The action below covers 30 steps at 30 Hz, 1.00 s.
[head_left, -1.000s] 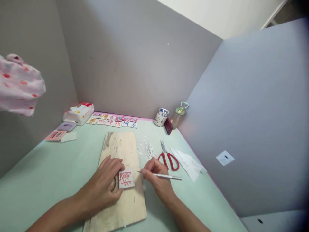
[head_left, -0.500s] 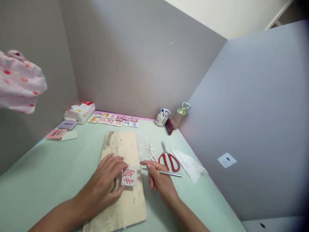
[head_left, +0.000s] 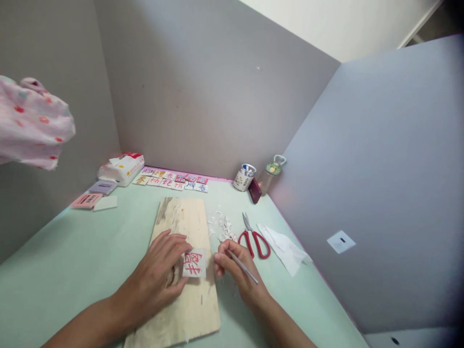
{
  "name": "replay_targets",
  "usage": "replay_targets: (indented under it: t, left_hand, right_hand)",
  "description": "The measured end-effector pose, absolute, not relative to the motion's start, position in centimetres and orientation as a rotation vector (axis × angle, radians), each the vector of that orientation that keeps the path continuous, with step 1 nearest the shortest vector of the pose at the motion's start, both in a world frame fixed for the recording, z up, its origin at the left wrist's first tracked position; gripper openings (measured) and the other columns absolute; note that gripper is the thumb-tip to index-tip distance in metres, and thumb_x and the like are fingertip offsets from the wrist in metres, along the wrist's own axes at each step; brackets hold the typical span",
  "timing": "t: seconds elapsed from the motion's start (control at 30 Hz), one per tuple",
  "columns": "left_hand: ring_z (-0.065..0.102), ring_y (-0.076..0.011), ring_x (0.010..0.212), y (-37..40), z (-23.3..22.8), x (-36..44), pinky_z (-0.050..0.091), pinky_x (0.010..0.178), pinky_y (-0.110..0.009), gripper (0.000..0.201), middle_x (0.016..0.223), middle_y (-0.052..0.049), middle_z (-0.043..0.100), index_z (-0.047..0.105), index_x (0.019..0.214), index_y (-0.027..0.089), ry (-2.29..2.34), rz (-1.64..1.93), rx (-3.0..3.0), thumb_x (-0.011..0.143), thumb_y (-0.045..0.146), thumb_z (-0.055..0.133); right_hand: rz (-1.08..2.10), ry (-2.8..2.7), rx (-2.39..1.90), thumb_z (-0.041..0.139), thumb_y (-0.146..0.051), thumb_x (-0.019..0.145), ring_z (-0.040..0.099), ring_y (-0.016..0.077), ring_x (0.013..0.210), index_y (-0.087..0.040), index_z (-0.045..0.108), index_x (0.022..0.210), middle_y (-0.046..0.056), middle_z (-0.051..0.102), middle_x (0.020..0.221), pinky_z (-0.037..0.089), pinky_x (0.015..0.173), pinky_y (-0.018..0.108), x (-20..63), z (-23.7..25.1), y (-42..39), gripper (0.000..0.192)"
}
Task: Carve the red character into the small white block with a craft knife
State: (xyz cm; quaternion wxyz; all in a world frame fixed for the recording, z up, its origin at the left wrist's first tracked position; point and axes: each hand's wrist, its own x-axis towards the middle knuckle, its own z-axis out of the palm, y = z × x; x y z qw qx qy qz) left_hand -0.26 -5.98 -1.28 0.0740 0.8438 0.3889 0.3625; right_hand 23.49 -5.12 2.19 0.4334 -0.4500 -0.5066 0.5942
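My left hand [head_left: 159,268] rests on the wooden board [head_left: 192,307], its thumb and fingers closed on the edges of a square white carving block [head_left: 194,263] marked with a red character. Just right of the board, my right hand [head_left: 234,266] grips a slim silver craft knife [head_left: 244,268]. The knife's tip points up and to the left, apart from the block, and its handle slants down to the right. Pale shavings [head_left: 226,227] lie on the table beyond my right hand. Red-handled scissors [head_left: 253,237] lie just past it.
Several small tiles with coloured characters [head_left: 168,179] lie in rows at the back, near a tissue pack [head_left: 123,169]. Flat packs [head_left: 87,200] are at the left. A decorated can [head_left: 243,178], a dark red phone-like object [head_left: 254,191], a bottle [head_left: 270,174] and a crumpled tissue [head_left: 284,249] stand or lie right.
My right hand has turned the knife from nearly level to a steeper slant, and its outstretched index finger has curled in. My left hand and the block have stayed nearly still.
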Motion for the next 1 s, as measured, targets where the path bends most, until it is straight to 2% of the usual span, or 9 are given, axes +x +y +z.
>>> replay_targets:
  t: [0.07,0.17,0.23,0.3,0.4,0.47,0.6,0.7,1.0]
  left_hand:
    - [0.059,-0.0288,0.13,-6.0,-1.3,-0.2,0.036,0.124,-0.059,0.045,0.125,-0.008,0.067,0.052,0.13,0.024,1.165,1.104,2.529,0.088,0.009,0.056]
    - [0.06,-0.0293,0.129,-5.9,-1.4,-0.2,0.035,0.124,-0.059,0.045,0.124,-0.008,0.069,0.054,0.129,0.025,1.155,1.129,2.522,0.087,0.01,0.056]
    - [0.06,-0.0294,0.13,-6.0,-1.4,-0.2,0.035,0.125,-0.059,0.044,0.124,-0.007,0.069,0.055,0.129,0.025,1.141,1.14,2.514,0.087,0.01,0.057]
    - [0.06,-0.0298,0.131,-6.2,-1.2,-0.2,0.04,0.122,-0.056,0.043,0.126,-0.008,0.068,0.056,0.129,0.025,1.132,1.153,2.498,0.089,0.011,0.056]
    - [0.063,-0.0286,0.123,-6.7,-0.7,0.1,0.055,0.105,-0.045,0.038,0.126,-0.009,0.067,0.056,0.132,0.026,1.122,1.16,2.443,0.095,0.014,0.056]
    - [0.066,-0.0248,0.113,-7.0,-0.3,0.5,0.058,0.095,-0.037,0.033,0.121,-0.008,0.067,0.056,0.131,0.026,1.095,1.15,2.395,0.101,0.014,0.051]
    - [0.068,-0.0192,0.098,-7.1,0.3,1.2,0.058,0.084,-0.029,0.017,0.106,-0.004,0.066,0.058,0.11,0.025,1.052,1.097,2.288,0.105,0.016,0.046]
    - [0.067,-0.0174,0.09,-7.0,0.4,1.2,0.056,0.079,-0.028,0.015,0.099,-0.002,0.065,0.056,0.098,0.025,1.061,1.06,2.209,0.105,0.016,0.046]
    - [0.068,-0.0153,0.086,-6.6,0.1,0.7,0.053,0.077,-0.025,0.02,0.098,0.0,0.067,0.058,0.09,0.024,0.991,1.029,2.136,0.104,0.016,0.046]
  right_hand:
    - [1.468,-1.268,-1.128,0.086,-0.055,0.079,0.059,0.0139,0.06,-0.02,0.058,0.075,0.0,0.068,0.065,0.045,0.063,0.027,23.3,2.0,-5.1,0.045]
    - [1.494,-1.281,-1.138,0.096,-0.047,0.067,0.063,0.0153,0.066,-0.02,0.064,0.083,-0.001,0.071,0.073,0.047,0.066,0.027,22.7,1.8,-5.2,0.045]
    - [1.533,-1.296,-1.144,0.1,-0.043,0.06,0.063,0.0148,0.064,-0.019,0.068,0.087,-0.002,0.07,0.072,0.046,0.064,0.026,22.4,1.6,-5.3,0.048]
    - [1.549,-1.304,-1.151,0.099,-0.045,0.062,0.059,0.0131,0.059,-0.019,0.069,0.083,-0.003,0.068,0.068,0.045,0.061,0.026,22.2,1.4,-5.3,0.045]
    - [1.525,-1.291,-1.158,0.098,-0.046,0.064,0.057,0.0118,0.059,-0.02,0.068,0.081,-0.005,0.066,0.067,0.044,0.061,0.025,22.0,1.1,-5.4,0.044]
    - [1.521,-1.284,-1.155,0.099,-0.045,0.063,0.058,0.0119,0.06,-0.02,0.067,0.082,-0.005,0.066,0.067,0.044,0.062,0.024,21.9,1.0,-5.5,0.045]
    - [1.551,-1.304,-1.139,0.1,-0.045,0.063,0.059,0.0128,0.062,-0.019,0.068,0.082,-0.003,0.069,0.068,0.045,0.063,0.025,21.5,1.1,-6.2,0.046]
    - [1.553,-1.333,-1.13,0.099,-0.044,0.066,0.061,0.0138,0.066,-0.018,0.07,0.084,-0.001,0.07,0.073,0.046,0.066,0.025,21.2,1.4,-6.9,0.043]
    - [1.51,-1.423,-1.172,0.093,-0.038,0.072,0.055,0.0123,0.065,-0.019,0.066,0.082,-0.003,0.064,0.07,0.043,0.064,0.023,20.7,1.5,-7.4,0.035]
